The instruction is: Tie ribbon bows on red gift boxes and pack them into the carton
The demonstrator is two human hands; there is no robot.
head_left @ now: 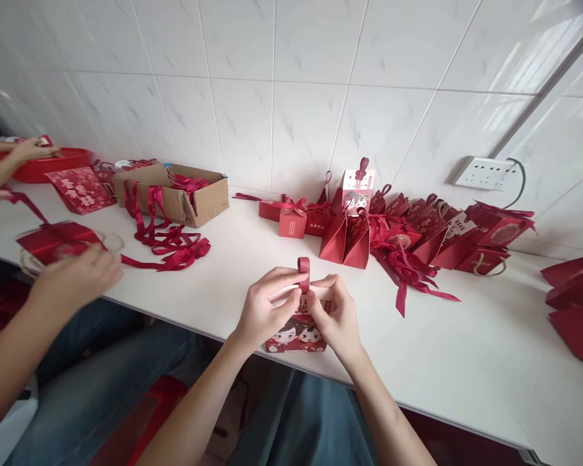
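Observation:
At the front edge of the table stands a red gift box point(296, 336) with two cartoon figures and gold-white lettering. A dark red loop handle point(304, 266) rises from its top. My left hand point(274, 304) pinches the top of the box at the base of the loop. From the other side my right hand point(335, 310) is closed on the same top edge, thumb toward the left thumb. The fingers hide most of the box's upper part.
A co-worker's hand point(85, 272), blurred, works at a red box point(53, 239) on the left. Behind lie a cardboard box point(208, 202) of ribbons and trailing red ribbon point(179, 249). Several finished-looking gift boxes point(344, 239) crowd the back right beneath a power strip point(486, 173).

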